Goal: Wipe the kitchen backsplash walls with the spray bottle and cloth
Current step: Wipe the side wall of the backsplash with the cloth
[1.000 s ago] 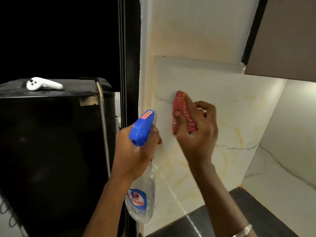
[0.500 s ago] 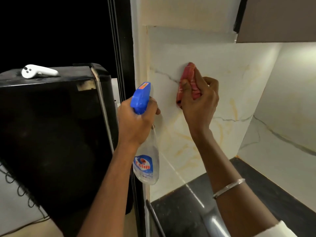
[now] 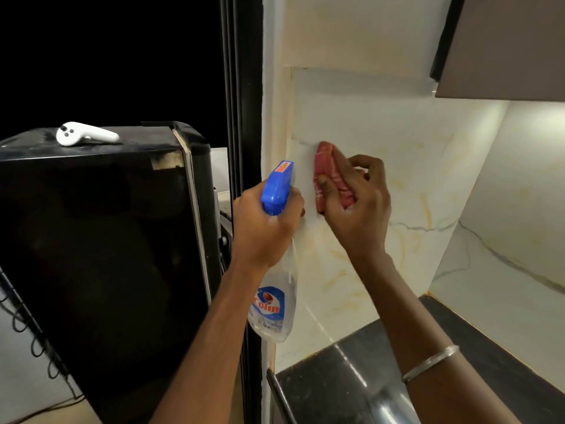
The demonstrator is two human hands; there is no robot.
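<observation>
My right hand (image 3: 356,203) presses a folded red cloth (image 3: 324,169) flat against the cream marble backsplash (image 3: 406,166), near its left edge. My left hand (image 3: 263,228) grips the neck of a clear spray bottle (image 3: 272,307) with a blue trigger head (image 3: 277,186). The nozzle points up toward the wall, just left of the cloth. The bottle body hangs below my hand and looks nearly empty.
A tall black fridge (image 3: 101,246) stands at the left with a white controller (image 3: 85,133) on top. A dark door frame (image 3: 241,117) separates it from the wall. A black countertop (image 3: 351,381) lies below, and a brown upper cabinet (image 3: 504,47) hangs at top right.
The cloth has slid a little across the same upper-left patch of the backsplash. The spray bottle stays held beside it, and the camera view has shifted up and down.
</observation>
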